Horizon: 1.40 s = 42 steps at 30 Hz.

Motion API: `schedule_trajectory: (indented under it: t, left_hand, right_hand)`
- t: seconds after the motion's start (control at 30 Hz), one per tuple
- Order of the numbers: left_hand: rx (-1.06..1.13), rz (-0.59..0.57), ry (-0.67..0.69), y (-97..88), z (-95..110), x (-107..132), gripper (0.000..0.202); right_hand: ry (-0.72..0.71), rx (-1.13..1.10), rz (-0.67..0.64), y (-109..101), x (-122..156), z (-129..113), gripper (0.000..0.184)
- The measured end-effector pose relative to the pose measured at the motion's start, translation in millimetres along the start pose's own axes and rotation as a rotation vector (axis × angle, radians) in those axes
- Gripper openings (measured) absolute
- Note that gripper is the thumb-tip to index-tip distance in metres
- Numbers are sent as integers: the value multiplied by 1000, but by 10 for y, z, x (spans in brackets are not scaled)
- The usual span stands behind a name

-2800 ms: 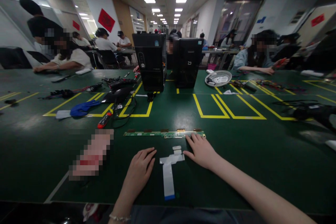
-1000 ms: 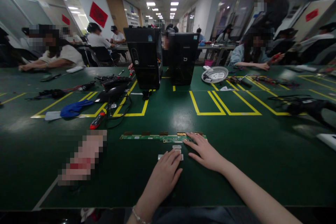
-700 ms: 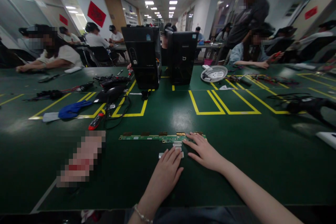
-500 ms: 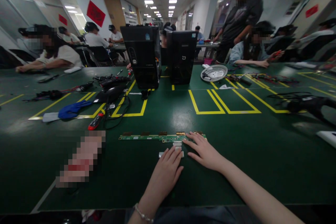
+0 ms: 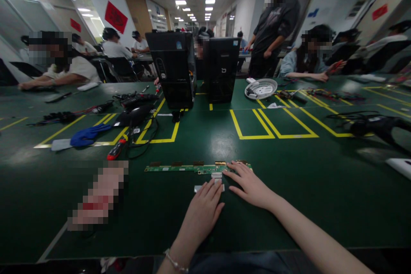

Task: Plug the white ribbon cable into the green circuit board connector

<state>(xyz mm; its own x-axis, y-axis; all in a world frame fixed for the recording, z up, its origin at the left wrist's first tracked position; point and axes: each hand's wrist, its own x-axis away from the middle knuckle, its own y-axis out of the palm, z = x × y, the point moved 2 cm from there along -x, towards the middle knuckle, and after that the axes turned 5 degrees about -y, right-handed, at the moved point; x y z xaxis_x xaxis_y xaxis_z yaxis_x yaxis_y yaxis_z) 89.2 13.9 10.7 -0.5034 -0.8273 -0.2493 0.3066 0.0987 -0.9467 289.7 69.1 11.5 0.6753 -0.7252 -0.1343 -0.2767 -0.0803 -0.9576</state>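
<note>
One narrow green circuit strip; white ribbon cable touching.

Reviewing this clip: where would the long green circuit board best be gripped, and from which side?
Probably by its bare left half, pinching the long edges from above. The circuit board lies flat and narrow on the table; the right hand rests on its right end, and the left hand covers the white ribbon cable beside it.

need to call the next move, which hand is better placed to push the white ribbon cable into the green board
Left, probably. The left hand lies flat on the ribbon cable, just short of the circuit board. The right hand already rests its fingertips on the board's right end.
</note>
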Motion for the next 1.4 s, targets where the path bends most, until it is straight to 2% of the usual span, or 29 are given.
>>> schedule_trajectory:
  t: [0.43,0.77,0.93,1.4]
  left_hand:
    - [31,-25,6,-51,-8,4,39]
    - [28,-33,17,1,-15,40,42]
    - [47,12,24,6,-25,51,41]
    - [36,-26,20,-1,-26,54,44]
  right_hand:
    - [-17,2,20,3,6,-4,50]
    - [-60,15,40,20,3,13,48]
    - [-61,11,68,9,-1,11,47]
    - [-38,-11,53,17,5,9,47]
